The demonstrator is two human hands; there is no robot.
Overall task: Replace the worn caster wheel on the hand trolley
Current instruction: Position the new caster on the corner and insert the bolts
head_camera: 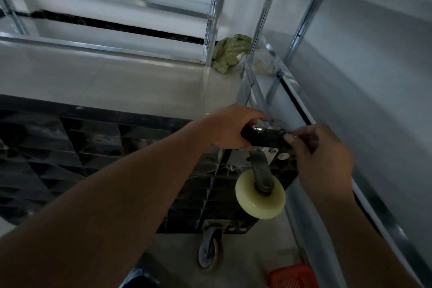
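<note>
Both hands (230, 127) (323, 159) grip trolley corner (264, 137) above cream caster (260, 196).

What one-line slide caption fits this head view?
Both hands, left and right, work a black tool above the upturned trolley's cream caster wheel.

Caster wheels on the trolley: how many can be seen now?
2. The cream caster wheel sticks up at the platform corner just below both hands; the dark caster wheel sits at the platform's near edge, lower in the picture. Other wheels may be hidden.

Dim, flat, bluish light with soft shadows. Motion blur smears the shelving (131, 2) up top. Wide-angle distortion bends straight lines near the edges.
</note>
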